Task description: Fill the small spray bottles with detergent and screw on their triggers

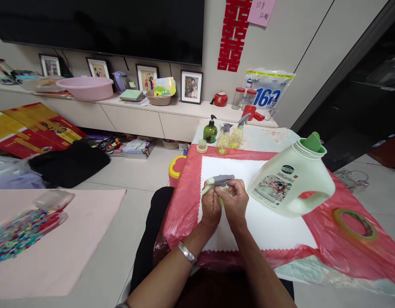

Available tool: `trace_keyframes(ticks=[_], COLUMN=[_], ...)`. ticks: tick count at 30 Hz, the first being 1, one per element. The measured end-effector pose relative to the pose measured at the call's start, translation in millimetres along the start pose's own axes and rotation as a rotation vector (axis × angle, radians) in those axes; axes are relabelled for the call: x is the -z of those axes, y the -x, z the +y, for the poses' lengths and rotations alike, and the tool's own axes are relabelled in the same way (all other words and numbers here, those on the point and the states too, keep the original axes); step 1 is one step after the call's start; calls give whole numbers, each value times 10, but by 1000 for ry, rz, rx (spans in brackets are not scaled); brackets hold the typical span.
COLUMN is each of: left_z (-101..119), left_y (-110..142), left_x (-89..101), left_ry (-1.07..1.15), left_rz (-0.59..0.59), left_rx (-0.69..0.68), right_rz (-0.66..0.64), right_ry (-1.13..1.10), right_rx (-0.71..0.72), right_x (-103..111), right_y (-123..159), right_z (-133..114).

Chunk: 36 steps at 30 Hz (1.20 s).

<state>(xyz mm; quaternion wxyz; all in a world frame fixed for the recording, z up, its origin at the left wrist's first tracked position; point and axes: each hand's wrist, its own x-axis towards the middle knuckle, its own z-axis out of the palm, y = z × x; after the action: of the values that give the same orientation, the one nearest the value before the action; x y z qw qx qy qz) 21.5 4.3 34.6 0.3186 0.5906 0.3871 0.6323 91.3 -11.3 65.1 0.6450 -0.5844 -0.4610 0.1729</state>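
Both hands meet over a white cloth (268, 226) on a small table covered in red plastic (345, 252). My left hand (210, 208), with a silver bangle on the wrist, is closed round a small spray bottle whose body is hidden. My right hand (236, 201) is closed on the grey and pale-green trigger spray head (219, 181) at the bottle's top. A large pale-green detergent jug (292, 182) with an open neck and a funnel in it stands just right of my hands.
At the table's far edge stand a dark green pump bottle (210, 130), two yellowish spray bottles (230, 137) and a small cap (201, 146). A tape roll (354, 222) lies at the right. A yellow and red container (175, 167) sits on the floor, left of the table.
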Motion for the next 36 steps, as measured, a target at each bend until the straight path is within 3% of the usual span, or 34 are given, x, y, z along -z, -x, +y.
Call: trace_keyframes(ticks=[6, 14, 36], left_z=[23, 56, 41], left_y=[-9, -5, -10], left_x=[10, 16, 16], left_ry=[-11, -36, -27], left_rz=[8, 20, 8], left_rx=[2, 6, 19], right_rz=[-50, -311, -151], right_ry=[37, 39, 11], right_rx=[-18, 23, 2], right_x=[16, 178, 93], right_y=[6, -52, 3], right_z=[-2, -68, -12])
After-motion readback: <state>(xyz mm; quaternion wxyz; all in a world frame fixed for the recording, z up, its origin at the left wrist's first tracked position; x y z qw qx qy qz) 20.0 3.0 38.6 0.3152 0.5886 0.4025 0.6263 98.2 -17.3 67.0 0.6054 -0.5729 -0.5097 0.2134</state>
